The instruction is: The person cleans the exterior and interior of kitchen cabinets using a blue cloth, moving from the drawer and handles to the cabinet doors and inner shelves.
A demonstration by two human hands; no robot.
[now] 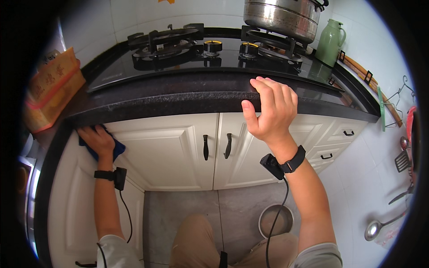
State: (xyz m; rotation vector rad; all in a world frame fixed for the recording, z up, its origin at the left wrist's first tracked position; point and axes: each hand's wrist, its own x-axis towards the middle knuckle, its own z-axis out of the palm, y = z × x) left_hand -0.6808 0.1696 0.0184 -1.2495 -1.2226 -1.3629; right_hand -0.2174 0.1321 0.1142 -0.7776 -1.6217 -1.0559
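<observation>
My left hand (98,140) presses a dark blue cloth (118,149) against the white cabinet at the inner corner, just under the counter's edge. Part of the cloth is hidden beneath my fingers. On the front edge of the black countertop (174,100) rests my right hand (273,109), with nothing in it and the thumb apart from the fingers. Below the counter are white cabinet doors (164,157) with black handles (205,147). Each wrist carries a strapped black device with a cable.
A black gas stove (181,62) with two burners stands behind the counter edge. A steel pot (281,16) sits on the right burner, beside a green jug (331,43). Orange bags (55,90) stand at left. A round basin (276,221) lies on the floor; utensils (402,161) hang at right.
</observation>
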